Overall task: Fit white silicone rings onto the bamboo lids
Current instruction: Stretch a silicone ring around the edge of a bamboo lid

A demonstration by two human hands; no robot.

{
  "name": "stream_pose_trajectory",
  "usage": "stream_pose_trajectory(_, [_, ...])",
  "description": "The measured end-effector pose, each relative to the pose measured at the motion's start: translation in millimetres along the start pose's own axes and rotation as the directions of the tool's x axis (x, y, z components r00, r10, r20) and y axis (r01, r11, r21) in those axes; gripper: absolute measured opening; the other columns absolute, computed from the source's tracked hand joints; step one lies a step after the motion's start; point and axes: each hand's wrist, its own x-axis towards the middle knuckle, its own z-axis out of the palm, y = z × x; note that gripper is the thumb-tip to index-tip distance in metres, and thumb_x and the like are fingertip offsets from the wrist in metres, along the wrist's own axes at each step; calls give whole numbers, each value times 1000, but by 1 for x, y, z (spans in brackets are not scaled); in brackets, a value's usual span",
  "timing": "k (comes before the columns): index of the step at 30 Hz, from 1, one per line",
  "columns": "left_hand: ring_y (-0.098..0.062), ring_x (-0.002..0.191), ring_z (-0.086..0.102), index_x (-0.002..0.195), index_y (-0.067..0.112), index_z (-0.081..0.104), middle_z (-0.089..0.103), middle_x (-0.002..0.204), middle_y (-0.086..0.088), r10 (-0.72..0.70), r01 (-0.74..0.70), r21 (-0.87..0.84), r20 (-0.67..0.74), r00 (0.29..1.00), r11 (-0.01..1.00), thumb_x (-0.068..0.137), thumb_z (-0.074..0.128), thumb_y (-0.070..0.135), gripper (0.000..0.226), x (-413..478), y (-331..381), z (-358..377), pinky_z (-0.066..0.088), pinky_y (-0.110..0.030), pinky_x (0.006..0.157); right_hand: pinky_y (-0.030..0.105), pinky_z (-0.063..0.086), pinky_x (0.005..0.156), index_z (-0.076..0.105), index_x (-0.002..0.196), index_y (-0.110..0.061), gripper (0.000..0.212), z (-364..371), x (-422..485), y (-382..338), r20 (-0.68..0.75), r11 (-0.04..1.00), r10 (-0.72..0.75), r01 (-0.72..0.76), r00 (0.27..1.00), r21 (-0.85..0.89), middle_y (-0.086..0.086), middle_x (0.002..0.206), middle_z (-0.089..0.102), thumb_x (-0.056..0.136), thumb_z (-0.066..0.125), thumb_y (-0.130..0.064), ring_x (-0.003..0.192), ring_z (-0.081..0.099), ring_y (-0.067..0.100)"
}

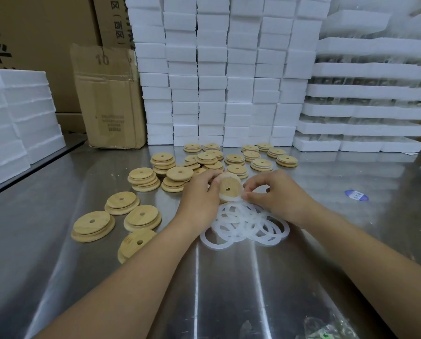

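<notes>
Left hand (199, 193) and right hand (276, 195) pinch one bamboo lid (229, 187), a white ring (232, 199) round its rim, beside loose rings (245, 227) on the counter (229, 289); the cardboard box (111, 101) hides its contents.

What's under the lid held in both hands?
Below the held lid, a pile of loose silicone rings on the steel table. The left hand and right hand hide its far edge.
</notes>
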Motion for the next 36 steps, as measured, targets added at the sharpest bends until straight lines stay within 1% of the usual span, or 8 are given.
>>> stream_pose_trajectory(3, [-24,107,72,107,23,71,72,111,-3,-141,119,-212,-93,986,970,116,41,18,32,4,4,-5,64,-24,73,25,47,95,81,85,-26,5,3,-1,1,47,998,-14,17,999,-62,-16,110,75,90,83,-27,108,65,1])
stream_pose_trajectory(7, [-19,106,71,100,33,69,72,110,1,-152,110,-284,-129,980,952,115,44,17,33,5,5,-9,63,-22,73,22,49,87,78,83,-30,10,6,-1,-1,-50,1000,6,-8,999,-28,-18,103,74,93,77,-29,99,67,0])
stream_pose_trajectory(13, [-21,112,71,130,13,72,72,123,-7,-95,79,-262,-48,994,962,113,48,14,29,1,8,-2,67,-37,84,11,43,74,75,89,-28,20,8,-3,-10,-166,989,-30,53,986,136,-14,92,76,100,69,-43,92,67,-2])
stream_pose_trajectory(17, [-24,116,71,135,9,69,71,126,-11,-134,118,-327,-27,991,938,112,51,13,30,-2,13,-1,67,-32,81,24,50,85,72,88,-16,20,8,0,-11,-164,971,-17,55,986,233,-6,89,75,100,72,-33,90,69,10])
stream_pose_trajectory(21, [-27,114,74,123,7,73,75,121,-12,-267,214,-515,-29,963,830,112,52,13,25,-5,19,1,67,-34,80,12,47,75,75,86,-14,16,3,1,-12,-127,916,2,49,992,397,-14,79,72,99,74,-24,76,63,-1])
stream_pose_trajectory(24, [-28,113,75,127,7,72,74,126,-12,-365,266,-639,-24,931,722,112,53,15,26,-7,23,4,68,-34,79,11,49,78,78,91,-9,15,2,0,-13,-94,880,30,18,995,475,-2,88,77,97,76,-23,81,66,2])
stream_pose_trajectory(31, [-28,104,79,122,9,73,75,126,-14,-489,294,-771,-27,872,566,112,54,13,22,-12,31,9,68,-32,72,13,52,85,79,94,-5,19,2,-3,-17,-68,871,53,-13,996,490,6,105,80,94,78,-23,101,73,16])
stream_pose_trajectory(36, [-26,96,80,110,15,71,75,122,-13,-540,302,-800,-32,841,518,111,55,10,17,-14,33,10,68,-35,72,13,54,86,81,87,-6,15,4,-5,-21,-70,873,48,-8,996,488,-3,102,80,91,82,-21,99,74,9])
